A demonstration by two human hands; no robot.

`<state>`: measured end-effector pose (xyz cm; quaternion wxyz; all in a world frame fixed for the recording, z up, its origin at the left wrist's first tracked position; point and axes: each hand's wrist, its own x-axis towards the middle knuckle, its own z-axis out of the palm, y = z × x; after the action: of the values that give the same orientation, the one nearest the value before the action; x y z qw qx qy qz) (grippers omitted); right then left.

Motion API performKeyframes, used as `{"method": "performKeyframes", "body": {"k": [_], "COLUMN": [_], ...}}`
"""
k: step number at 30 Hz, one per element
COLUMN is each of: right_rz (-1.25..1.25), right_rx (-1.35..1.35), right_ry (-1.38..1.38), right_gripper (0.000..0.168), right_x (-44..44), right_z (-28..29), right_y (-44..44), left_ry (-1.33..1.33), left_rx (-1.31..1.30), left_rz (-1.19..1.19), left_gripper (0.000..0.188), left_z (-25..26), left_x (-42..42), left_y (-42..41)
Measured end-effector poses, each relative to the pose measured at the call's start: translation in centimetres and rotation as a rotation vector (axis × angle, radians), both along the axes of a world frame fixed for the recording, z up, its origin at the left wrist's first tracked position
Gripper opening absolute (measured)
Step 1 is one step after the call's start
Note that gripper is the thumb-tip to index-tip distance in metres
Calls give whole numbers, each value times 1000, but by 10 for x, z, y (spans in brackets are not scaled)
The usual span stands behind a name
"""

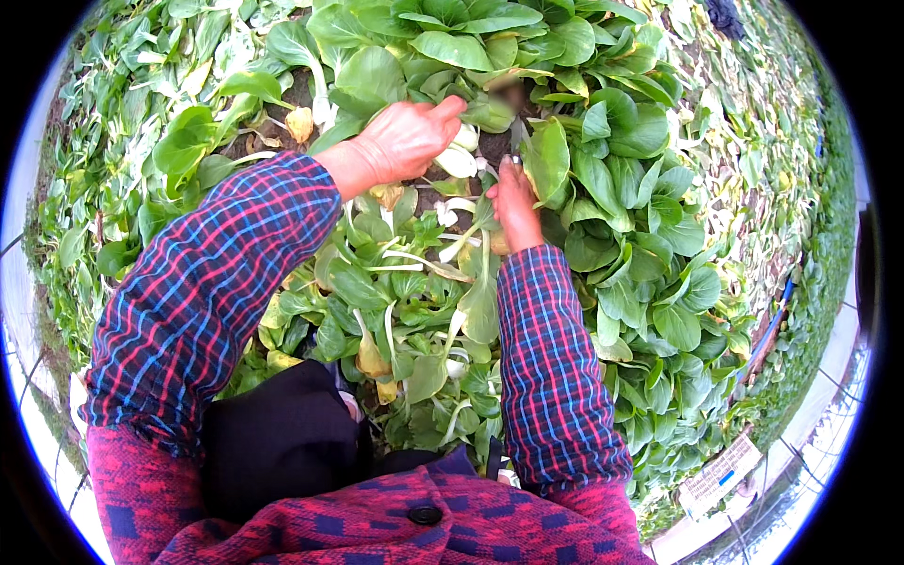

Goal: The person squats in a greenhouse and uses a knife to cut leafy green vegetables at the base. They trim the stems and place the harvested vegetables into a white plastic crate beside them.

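My left hand [413, 138] grips a head of bok choy by its leaves, its pale stem base [458, 159] hanging just under my fingers. To the right, my right hand [514, 194] is closed around the handle of a small metal blade [518, 134], which points away from me toward the soil; most of the handle is hidden in my palm. Growing bok choy plants [600, 162] crowd close to the right of the blade. Cut leaves and pale stalks [409, 261] lie on the ground between my forearms.
Leafy plants [480, 28] stand ahead and along the right. Loose, partly yellowed leaves [748, 141] cover the ground at far right. A blue hose or pipe [770, 328] runs along the right side, and a light plastic crate [720, 477] sits at the lower right.
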<state>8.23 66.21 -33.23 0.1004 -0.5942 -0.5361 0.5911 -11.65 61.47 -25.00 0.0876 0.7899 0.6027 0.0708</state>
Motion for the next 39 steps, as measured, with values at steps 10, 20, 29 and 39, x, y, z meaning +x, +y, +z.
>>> {"method": "performKeyframes", "body": {"k": [10,20,29,39], "right_rz": [-11,-281,-340,-219], "right_rx": [-200,-188,158,300], "right_ry": [14,708,585,688], "right_gripper": [27,34,30,31], "right_x": [12,31,115,151], "right_z": [26,122,266,402], "right_y": [-38,-113,-183,-265], "left_ry": [-255,-1664,-1858,-1718], "left_rx": [-70,-817,-834,-695], "left_rz": [278,605,384,98], "left_gripper": [23,65,56,46], "left_z": [18,106,214,340], "left_x": [-17,-5,54,121], "left_y": [-24,-135,-209,-266]}}
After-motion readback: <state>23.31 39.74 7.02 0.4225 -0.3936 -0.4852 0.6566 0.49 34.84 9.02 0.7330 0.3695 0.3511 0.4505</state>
